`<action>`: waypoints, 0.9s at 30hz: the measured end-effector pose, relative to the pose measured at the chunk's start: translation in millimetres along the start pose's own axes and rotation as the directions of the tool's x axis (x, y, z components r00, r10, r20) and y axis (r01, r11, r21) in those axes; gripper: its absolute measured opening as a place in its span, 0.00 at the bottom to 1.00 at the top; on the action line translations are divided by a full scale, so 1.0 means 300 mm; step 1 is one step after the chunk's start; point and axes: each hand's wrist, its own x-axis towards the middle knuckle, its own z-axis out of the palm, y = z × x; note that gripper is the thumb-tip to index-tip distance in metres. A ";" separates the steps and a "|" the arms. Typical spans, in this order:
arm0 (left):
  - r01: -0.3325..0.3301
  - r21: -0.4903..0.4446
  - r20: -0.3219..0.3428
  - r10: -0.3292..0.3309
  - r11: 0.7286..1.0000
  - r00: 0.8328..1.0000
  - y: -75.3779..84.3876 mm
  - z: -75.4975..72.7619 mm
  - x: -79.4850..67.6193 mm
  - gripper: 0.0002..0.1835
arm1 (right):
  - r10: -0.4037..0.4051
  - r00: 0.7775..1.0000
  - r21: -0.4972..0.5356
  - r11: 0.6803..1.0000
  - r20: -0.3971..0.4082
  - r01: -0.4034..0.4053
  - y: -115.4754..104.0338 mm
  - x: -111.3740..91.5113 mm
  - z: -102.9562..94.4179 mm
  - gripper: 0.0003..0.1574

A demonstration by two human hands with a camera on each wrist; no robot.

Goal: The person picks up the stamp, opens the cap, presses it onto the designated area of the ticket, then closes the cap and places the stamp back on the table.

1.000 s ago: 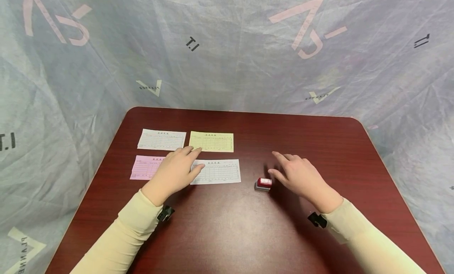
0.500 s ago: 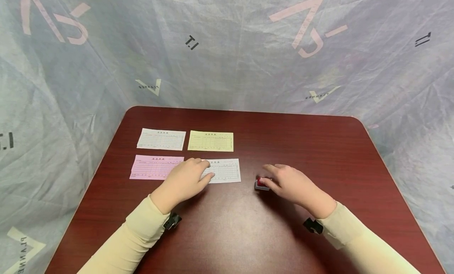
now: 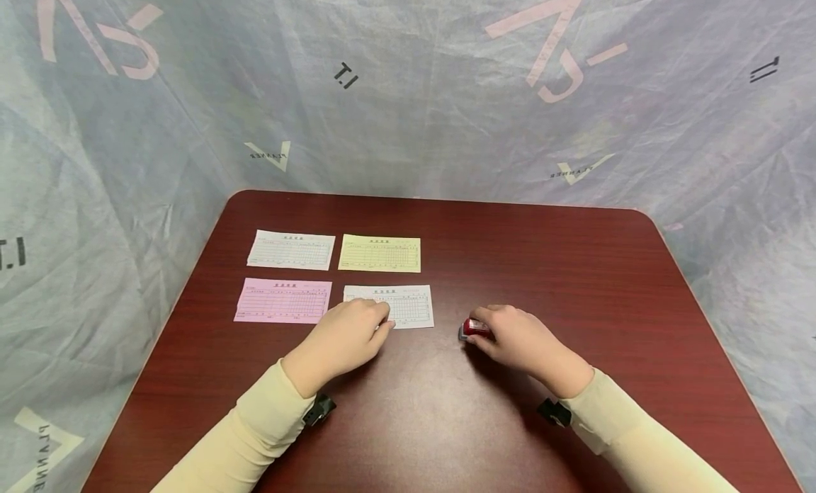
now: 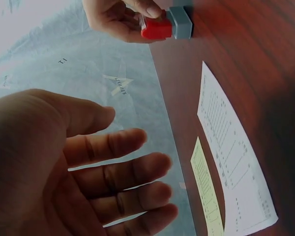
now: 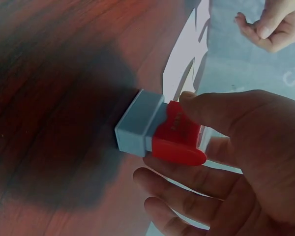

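A small red stamp (image 3: 474, 328) with a grey cap (image 5: 137, 125) stands on the table, right of the paper slips. My right hand (image 3: 523, 343) pinches its red body between thumb and fingers, seen closely in the right wrist view. My left hand (image 3: 344, 341) hovers over the near edge of the lower right white slip (image 3: 413, 309) and covers part of it. Its fingers are loosely bent with nothing between them in the left wrist view. To that slip's left lies a pink slip (image 3: 283, 301). Behind it is a yellow slip (image 3: 380, 253).
Another white slip (image 3: 291, 251) lies at the back left, beside the yellow one. The dark red table (image 3: 542, 259) has rounded far corners. Grey printed cloth (image 3: 408, 110) hangs around its back and sides. Each wrist carries a black device.
My right hand has come down to the left and taken hold of the stamp. My left hand has drawn back toward me and slightly right, uncovering the pink and yellow slips.
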 end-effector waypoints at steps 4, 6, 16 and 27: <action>-0.005 -0.002 0.008 0.005 1.000 1.000 0.003 0.023 -0.004 0.17 | -0.002 1.000 -0.004 1.000 -0.017 0.002 0.006 0.002 0.008 0.12; -0.005 -0.002 0.010 0.005 1.000 1.000 0.006 0.030 -0.005 0.17 | 0.000 1.000 -0.003 1.000 -0.020 0.000 0.011 0.003 0.012 0.14; -0.020 -0.050 -0.001 0.020 0.999 1.000 0.017 0.065 -0.006 0.16 | 0.013 1.000 0.016 1.000 -0.019 -0.013 0.018 0.002 0.014 0.14; -0.039 -0.097 -0.032 0.036 0.995 0.999 0.034 0.099 -0.011 0.09 | -0.090 0.991 0.143 0.984 -0.100 0.104 0.004 0.021 0.010 0.12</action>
